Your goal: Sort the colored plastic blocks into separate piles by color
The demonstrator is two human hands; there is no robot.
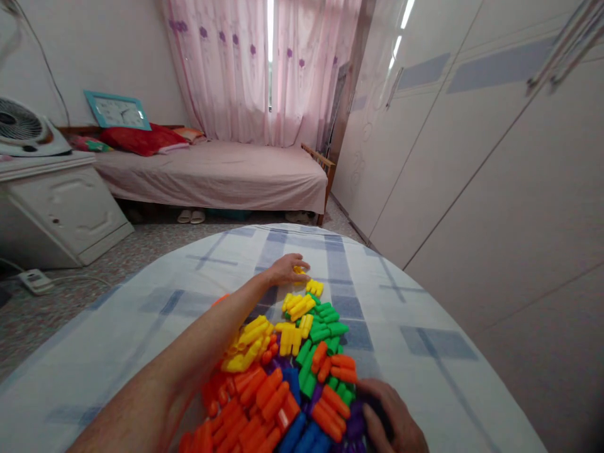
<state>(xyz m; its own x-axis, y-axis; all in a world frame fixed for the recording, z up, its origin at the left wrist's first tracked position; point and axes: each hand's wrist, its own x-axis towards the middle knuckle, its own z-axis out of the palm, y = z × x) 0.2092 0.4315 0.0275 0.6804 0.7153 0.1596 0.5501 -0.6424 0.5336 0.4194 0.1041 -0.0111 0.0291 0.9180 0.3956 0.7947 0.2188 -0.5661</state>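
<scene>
My left hand (285, 270) reaches to the far end of a pile of colored plastic pieces. Its thumb and fingers close around a yellow plastic piece (299, 270), partly covered by the hand. Another yellow piece (314, 288) lies just nearer to me, with several more yellow pieces (300, 306) behind it in the pile. At the near right edge, my right hand (394, 418) curls beside purple pieces (355, 423). Something dark shows between its thumb and fingers, too shadowed to make out. Green pieces (323, 327), orange pieces (257, 402) and blue pieces (302, 437) lie between the hands.
A checked cloth covers the rounded table (189, 302). Beyond it stand a bed (226, 170) and pink curtains (226, 75). A wardrobe (472, 189) runs along the right. On the left, a fan (28, 126) sits on a white cabinet (61, 207).
</scene>
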